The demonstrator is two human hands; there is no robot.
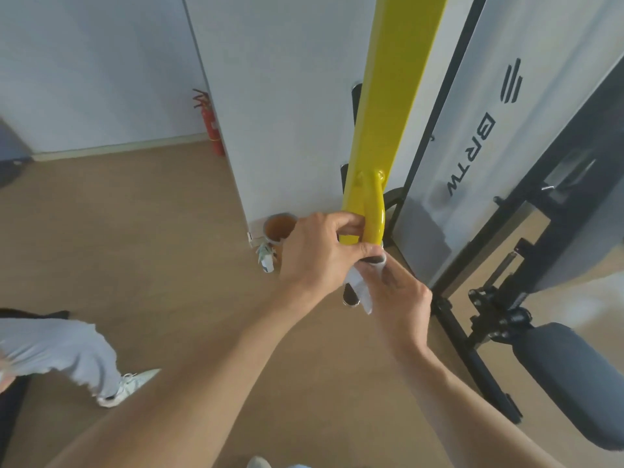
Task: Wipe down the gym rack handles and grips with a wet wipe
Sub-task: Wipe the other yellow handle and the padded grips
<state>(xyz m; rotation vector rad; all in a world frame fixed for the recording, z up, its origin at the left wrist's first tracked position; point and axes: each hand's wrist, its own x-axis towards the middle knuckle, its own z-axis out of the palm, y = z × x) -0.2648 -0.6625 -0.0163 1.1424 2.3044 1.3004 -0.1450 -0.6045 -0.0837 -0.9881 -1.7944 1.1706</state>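
Left hand (317,251) is clenched around the lower end of the yellow handle (374,217), the curved loop welded to the yellow rack post (391,96); its fingers hook through the gap between loop and post, which looks like a way of steadying the person against the rack while the other hand works. Right hand (401,295) sits just below the yellow handle, pinching a white wet wipe (359,288) around the dark grip (351,295) that continues down from the loop's end. Part of the wipe hangs loose below the fingers, so only a portion seems pressed to the grip; wrapping it round probably lets one stroke clean the whole circumference. Judging by this, the wiping of this grip is under way, not finished.

Left of the yellow handle, on the floor by the wall's foot, stand a small pot (278,228) and a crumpled packet (266,258), possibly the wipes' wrapper, though that is unclear. Right of the yellow handle runs the black frame (449,319) with a padded roller (574,376). Another person's leg (67,352) shows far to the left.
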